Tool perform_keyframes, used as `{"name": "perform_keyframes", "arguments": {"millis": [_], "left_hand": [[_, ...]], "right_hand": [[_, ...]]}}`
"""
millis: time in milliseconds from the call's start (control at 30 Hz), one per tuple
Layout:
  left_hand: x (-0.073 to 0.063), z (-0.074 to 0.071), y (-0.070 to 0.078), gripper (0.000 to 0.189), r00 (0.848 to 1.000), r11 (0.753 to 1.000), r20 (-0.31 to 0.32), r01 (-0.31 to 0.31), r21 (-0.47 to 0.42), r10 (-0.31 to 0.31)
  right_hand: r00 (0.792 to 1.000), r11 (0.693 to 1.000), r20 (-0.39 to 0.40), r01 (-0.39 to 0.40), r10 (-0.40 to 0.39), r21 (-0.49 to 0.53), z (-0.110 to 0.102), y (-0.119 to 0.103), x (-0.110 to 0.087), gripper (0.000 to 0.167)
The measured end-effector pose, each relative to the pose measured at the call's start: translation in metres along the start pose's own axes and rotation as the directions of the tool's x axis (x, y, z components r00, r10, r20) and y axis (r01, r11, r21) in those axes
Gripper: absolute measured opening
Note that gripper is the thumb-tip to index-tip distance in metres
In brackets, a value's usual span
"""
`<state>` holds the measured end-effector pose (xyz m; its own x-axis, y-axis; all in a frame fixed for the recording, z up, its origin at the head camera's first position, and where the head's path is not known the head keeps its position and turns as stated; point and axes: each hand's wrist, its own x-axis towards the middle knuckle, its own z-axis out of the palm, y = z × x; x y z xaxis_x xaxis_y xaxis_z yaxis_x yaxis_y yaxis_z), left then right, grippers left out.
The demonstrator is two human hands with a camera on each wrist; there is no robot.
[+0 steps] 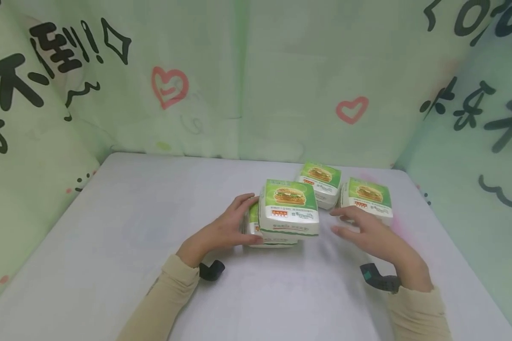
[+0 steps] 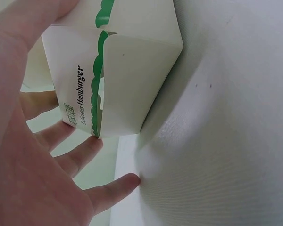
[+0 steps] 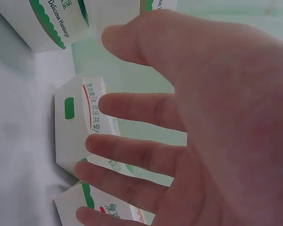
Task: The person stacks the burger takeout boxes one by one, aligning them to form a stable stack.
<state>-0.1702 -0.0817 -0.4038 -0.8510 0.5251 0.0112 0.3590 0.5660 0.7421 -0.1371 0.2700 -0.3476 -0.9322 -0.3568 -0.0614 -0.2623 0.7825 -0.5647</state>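
White tbl point(image 1: 111, 255): squarish top box point(image 1: 289, 208) faces up, L hand point(image 1: 222, 229) grips lower box point(image 1: 252, 226), R hand point(image 1: 373, 237) straight-fingered.

On the white table point(image 1: 111, 246) — directly — rest three burger boxes point(image 1: 369, 196).

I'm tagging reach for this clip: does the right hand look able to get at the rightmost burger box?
Probably yes: the right hand is open and empty, close to the rightmost burger box, with nothing visible between them.
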Motion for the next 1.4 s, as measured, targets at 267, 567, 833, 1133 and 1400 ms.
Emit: {"name": "perform_keyframes", "arguments": {"millis": [267, 567, 833, 1133, 1400], "left_hand": [[0.003, 0.001, 0.001, 0.102, 1.000, 1.000, 0.011, 0.002, 0.018, -0.002], [0.002, 0.000, -0.002, 0.103, 1.000, 1.000, 0.001, 0.005, 0.008, -0.005], [0.003, 0.001, -0.002, 0.104, 1.000, 1.000, -0.001, 0.004, 0.009, -0.004], [0.003, 0.001, 0.000, 0.104, 1.000, 1.000, 0.001, 0.007, 0.009, -0.007], [0.002, 0.002, -0.001, 0.104, 1.000, 1.000, -0.007, -0.002, -0.005, 0.002]], "right_hand": [[1.000, 1.000, -0.014, 0.022, -0.022, -0.001, 0.002, 0.000, -0.006, 0.049], [1.000, 1.000, -0.021, 0.014, -0.014, 0.000, 0.001, 0.001, -0.006, 0.049], [0.998, 0.999, -0.049, 0.029, -0.028, 0.021, 0.002, 0.003, -0.011, 0.050], [0.984, 0.998, -0.178, -0.004, 0.014, 0.056, -0.006, -0.002, -0.017, 0.051], [0.980, 0.984, -0.176, 0.122, -0.098, 0.128, 0.003, -0.021, -0.005, 0.055]]}}
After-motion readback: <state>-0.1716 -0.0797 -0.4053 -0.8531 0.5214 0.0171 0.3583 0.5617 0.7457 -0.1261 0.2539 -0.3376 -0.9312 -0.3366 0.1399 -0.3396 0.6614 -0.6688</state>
